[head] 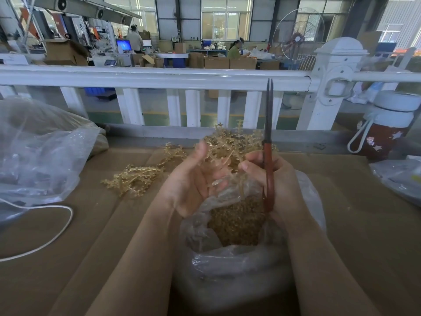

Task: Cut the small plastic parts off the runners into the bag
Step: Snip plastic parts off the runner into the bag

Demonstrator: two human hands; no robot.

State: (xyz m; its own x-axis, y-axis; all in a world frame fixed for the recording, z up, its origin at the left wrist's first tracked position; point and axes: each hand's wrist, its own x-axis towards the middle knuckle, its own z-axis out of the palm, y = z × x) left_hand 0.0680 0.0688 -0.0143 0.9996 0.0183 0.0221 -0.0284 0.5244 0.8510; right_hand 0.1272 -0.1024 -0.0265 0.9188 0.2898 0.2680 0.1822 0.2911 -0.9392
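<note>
A clear plastic bag (pixel 230 267) stands open in front of me, with several small tan cut parts (pixel 237 222) inside. My left hand (pixel 193 181) is over the bag's mouth, palm toward me, fingers curled on a bunch of tan plastic runners (pixel 227 147). My right hand (pixel 275 179) is at the bag's right rim, closed around red-handled scissors (pixel 268 156) whose blades point straight up, tips slightly apart. More runners (pixel 134 179) lie loose on the cardboard to the left.
Cardboard (pixel 114 224) covers the table. A large clear bag (pixel 38 151) sits at the left, with a white cable (pixel 57 233) in front of it. A red bottle with a white lid (pixel 385 128) stands at the right. A white railing (pixel 159 78) runs along the far edge.
</note>
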